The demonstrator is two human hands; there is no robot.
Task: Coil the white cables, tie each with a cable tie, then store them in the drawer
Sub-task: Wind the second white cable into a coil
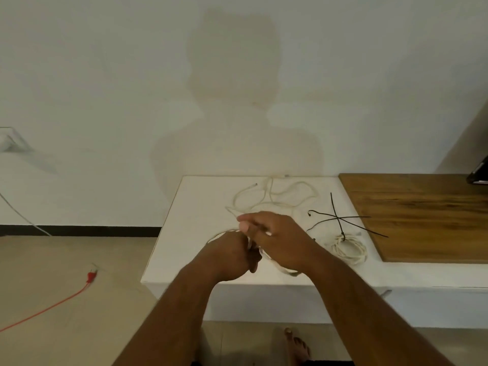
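Both hands meet over the middle of the white table (184, 233). My left hand (232, 257) grips loops of a white cable (280, 266) that pass under my right hand (277, 239), which pinches the same cable near its fingertips. The cable's loose length (277, 196) trails in slack curves toward the table's far edge. To the right lies a coiled white cable (348, 249), bound with a black cable tie. Loose black cable ties (340, 217) lie crossed just behind that coil.
A brown wooden board (422, 215) covers the table's right part, with a dark object (478, 175) at its far corner. A red cable (52, 302) lies on the floor at left. A bare foot (298, 344) shows below the table. A white wall stands behind.
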